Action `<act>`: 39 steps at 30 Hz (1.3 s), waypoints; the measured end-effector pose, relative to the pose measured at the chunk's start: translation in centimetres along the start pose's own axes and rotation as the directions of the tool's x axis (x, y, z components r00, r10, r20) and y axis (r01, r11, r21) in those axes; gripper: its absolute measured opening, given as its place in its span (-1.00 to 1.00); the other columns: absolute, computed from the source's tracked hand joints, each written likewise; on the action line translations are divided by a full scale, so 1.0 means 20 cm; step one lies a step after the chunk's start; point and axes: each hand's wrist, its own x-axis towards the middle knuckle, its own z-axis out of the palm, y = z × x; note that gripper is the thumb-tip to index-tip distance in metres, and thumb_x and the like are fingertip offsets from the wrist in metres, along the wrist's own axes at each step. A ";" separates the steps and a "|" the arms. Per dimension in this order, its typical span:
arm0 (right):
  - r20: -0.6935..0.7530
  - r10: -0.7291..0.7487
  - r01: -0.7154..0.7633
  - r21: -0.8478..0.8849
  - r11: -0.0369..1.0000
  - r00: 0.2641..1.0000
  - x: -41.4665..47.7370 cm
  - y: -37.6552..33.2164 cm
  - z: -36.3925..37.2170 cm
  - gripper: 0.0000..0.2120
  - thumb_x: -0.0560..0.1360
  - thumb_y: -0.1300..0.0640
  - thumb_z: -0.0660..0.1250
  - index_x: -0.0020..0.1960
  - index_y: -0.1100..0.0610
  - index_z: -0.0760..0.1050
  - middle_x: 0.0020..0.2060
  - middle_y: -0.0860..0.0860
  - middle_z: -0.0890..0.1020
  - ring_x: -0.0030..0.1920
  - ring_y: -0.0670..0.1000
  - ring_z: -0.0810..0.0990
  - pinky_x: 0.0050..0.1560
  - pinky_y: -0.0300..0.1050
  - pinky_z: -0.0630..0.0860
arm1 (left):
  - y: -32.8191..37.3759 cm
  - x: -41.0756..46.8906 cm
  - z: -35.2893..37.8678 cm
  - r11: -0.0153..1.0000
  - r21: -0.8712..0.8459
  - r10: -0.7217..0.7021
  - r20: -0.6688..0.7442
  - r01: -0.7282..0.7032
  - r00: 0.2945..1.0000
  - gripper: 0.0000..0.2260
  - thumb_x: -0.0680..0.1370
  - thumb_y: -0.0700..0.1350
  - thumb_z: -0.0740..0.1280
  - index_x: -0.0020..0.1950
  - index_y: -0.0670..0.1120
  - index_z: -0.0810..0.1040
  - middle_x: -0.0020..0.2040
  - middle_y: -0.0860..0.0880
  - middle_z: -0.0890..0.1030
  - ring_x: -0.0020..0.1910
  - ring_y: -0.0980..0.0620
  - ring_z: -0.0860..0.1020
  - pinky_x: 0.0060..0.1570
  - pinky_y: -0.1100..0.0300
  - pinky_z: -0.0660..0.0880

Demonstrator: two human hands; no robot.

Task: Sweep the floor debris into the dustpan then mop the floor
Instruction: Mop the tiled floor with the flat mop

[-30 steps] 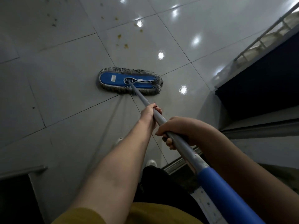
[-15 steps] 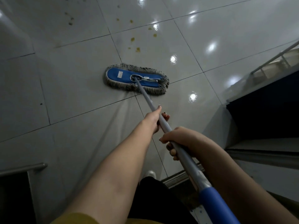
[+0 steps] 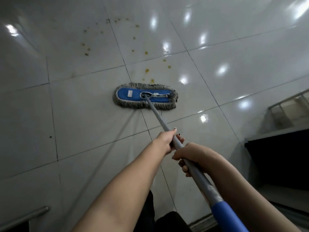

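Observation:
A flat blue mop head with a grey fringe lies on the glossy white tile floor. Its grey metal handle runs back toward me and ends in a blue grip. My left hand grips the handle further down, and my right hand grips it just behind. Yellow-brown debris spots are scattered on the tiles just beyond the mop head, the nearest touching its far fringe.
A dark step or ledge with a metal railing stands at the right. A metal bar shows at the lower left. My dark trouser legs are at the bottom. More debris specks lie further out to the left.
The mop head has slid forward across the tiles toward the yellow-brown spots and now reaches the nearest ones. Both hands keep their hold on the handle, arms extended further.

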 end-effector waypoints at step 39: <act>0.069 -0.105 0.102 0.036 0.994 0.992 0.72 -2.01 -0.96 -0.84 0.51 0.25 0.26 -0.24 0.22 0.36 -0.70 0.01 0.42 -0.72 -0.06 0.38 -0.62 -0.36 0.36 | 2.02 0.83 0.83 0.984 0.130 0.127 -0.065 -0.118 0.990 -0.75 0.62 -0.12 0.17 -0.23 -0.18 0.36 -0.36 -0.07 0.42 -0.45 0.05 0.46 -0.35 0.18 0.46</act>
